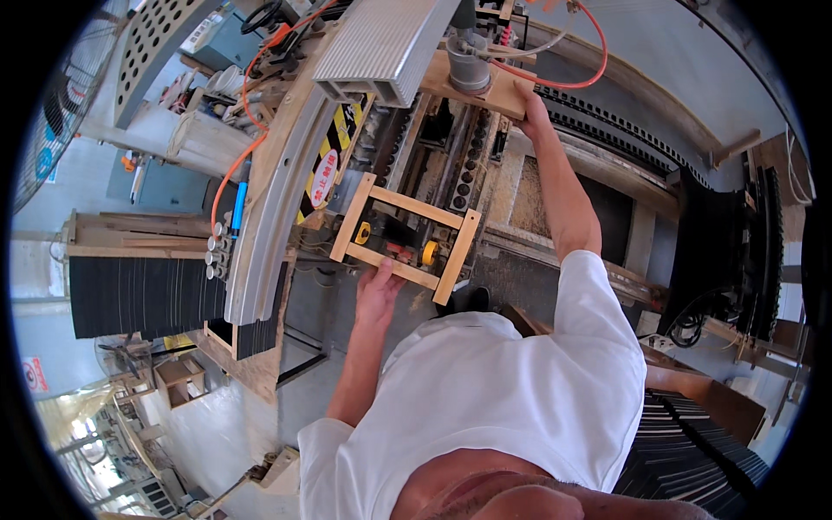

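Observation:
A light wooden frame (418,207), made of bars joined into a rectangle with ends that stick out, is held in front of my body. My left hand (377,293) is closed on its near bar, fingers partly hidden behind the wood. Farther out, my right hand (532,111) grips the right end of a flat wooden board (505,92); some of its fingers are out of sight. A grey metal cylinder (469,69) on the machine stands over that board, seemingly touching its top.
A ribbed aluminium beam (381,52) runs beside the cylinder. Machine rails (468,160) with round black pads lie beyond the frame. An orange air hose (246,100) hangs at the left. Stacked dark panels (143,295) stand at the left, more dark panels (685,451) at the lower right.

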Tool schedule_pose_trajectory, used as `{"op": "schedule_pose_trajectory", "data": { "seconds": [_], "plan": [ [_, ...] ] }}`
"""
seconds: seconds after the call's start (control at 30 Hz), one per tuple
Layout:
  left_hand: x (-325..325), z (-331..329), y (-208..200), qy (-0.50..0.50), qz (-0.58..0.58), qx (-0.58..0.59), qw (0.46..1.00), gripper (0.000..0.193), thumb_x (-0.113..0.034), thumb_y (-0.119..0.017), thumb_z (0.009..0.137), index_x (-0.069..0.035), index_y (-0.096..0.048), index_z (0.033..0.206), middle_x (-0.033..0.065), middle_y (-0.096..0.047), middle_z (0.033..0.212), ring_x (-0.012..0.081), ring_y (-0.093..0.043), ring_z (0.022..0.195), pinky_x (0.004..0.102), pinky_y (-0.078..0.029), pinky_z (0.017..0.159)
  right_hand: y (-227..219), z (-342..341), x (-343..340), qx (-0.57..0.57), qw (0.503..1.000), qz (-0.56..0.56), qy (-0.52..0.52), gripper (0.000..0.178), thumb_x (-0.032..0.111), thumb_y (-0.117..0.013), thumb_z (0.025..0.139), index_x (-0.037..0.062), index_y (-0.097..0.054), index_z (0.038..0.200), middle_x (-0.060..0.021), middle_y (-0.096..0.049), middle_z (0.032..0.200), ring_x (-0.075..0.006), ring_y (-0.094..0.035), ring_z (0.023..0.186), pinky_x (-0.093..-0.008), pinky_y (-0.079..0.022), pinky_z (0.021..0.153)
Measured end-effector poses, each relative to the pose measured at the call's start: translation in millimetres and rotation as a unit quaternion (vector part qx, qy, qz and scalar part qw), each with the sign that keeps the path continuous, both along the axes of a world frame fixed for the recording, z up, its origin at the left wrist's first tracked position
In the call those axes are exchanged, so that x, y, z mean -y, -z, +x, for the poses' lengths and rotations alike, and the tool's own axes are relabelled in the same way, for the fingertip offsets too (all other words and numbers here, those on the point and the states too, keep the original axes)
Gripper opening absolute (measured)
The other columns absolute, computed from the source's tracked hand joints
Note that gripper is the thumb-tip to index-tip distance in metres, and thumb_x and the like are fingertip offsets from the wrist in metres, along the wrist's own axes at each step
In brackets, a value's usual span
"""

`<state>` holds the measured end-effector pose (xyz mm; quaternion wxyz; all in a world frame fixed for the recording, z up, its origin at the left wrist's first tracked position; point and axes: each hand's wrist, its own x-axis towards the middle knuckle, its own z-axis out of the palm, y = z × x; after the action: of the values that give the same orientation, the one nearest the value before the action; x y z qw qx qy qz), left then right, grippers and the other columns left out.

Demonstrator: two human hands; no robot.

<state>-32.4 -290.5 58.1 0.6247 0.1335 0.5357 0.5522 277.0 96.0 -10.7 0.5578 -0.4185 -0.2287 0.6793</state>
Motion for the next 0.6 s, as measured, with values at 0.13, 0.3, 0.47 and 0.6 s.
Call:
{"op": "schedule_pose_trajectory", "data": {
  "seconds": [0.13, 0.3, 0.47, 0.6],
  "plan": [
    [-7, 2, 3, 0.004, -0.003, -0.001, 1.0, 0.027, -0.023, -0.059, 0.095, -0.004, -0.054, 0.113, 0.0134, -0.064, 0.113, 0.0208, -0.061, 0.102, 0.0378, -0.046, 0.092, -17, -6, 8, 0.061, 0.997, -0.042, 0.036, 0.051, 0.033, -0.068, 0.085, 0.0026, -0.052, 0.123, -0.0114, -0.059, 0.113, -0.0251, -0.061, 0.098, -0.0432, -0.052, 0.081],
    [-14, 3, -2, 0.027, 0.001, -0.01, 1.0, 0.028, -0.024, -0.057, 0.095, -0.003, -0.054, 0.113, 0.0137, -0.064, 0.113, 0.0216, -0.06, 0.104, 0.0383, -0.045, 0.094, -15, -6, -5, 0.016, 0.996, -0.016, 0.086, 0.053, 0.026, -0.072, 0.081, -0.002, -0.052, 0.122, -0.0142, -0.059, 0.111, -0.0288, -0.062, 0.095, -0.0468, -0.054, 0.076],
    [-14, 1, 0, 0.024, 0.007, -0.012, 1.0, 0.026, -0.023, -0.057, 0.096, -0.004, -0.055, 0.112, 0.0141, -0.064, 0.112, 0.0222, -0.06, 0.105, 0.038, -0.046, 0.093, -9, 1, -29, 0.018, 0.995, -0.014, 0.097, 0.049, 0.031, -0.068, 0.083, 0.0066, -0.055, 0.122, -0.01, -0.059, 0.112, -0.0261, -0.061, 0.099, -0.045, -0.052, 0.08],
    [-13, -2, 2, 0.021, 0.004, -0.012, 1.0, 0.024, -0.022, -0.057, 0.095, -0.005, -0.055, 0.112, 0.0142, -0.064, 0.113, 0.0228, -0.061, 0.104, 0.0378, -0.046, 0.093, -4, 0, -36, 0.02, 0.996, -0.003, 0.091, 0.047, 0.033, -0.066, 0.084, 0.0089, -0.055, 0.123, -0.0093, -0.06, 0.114, -0.0259, -0.061, 0.1, -0.0469, -0.053, 0.08]
  ]
}}
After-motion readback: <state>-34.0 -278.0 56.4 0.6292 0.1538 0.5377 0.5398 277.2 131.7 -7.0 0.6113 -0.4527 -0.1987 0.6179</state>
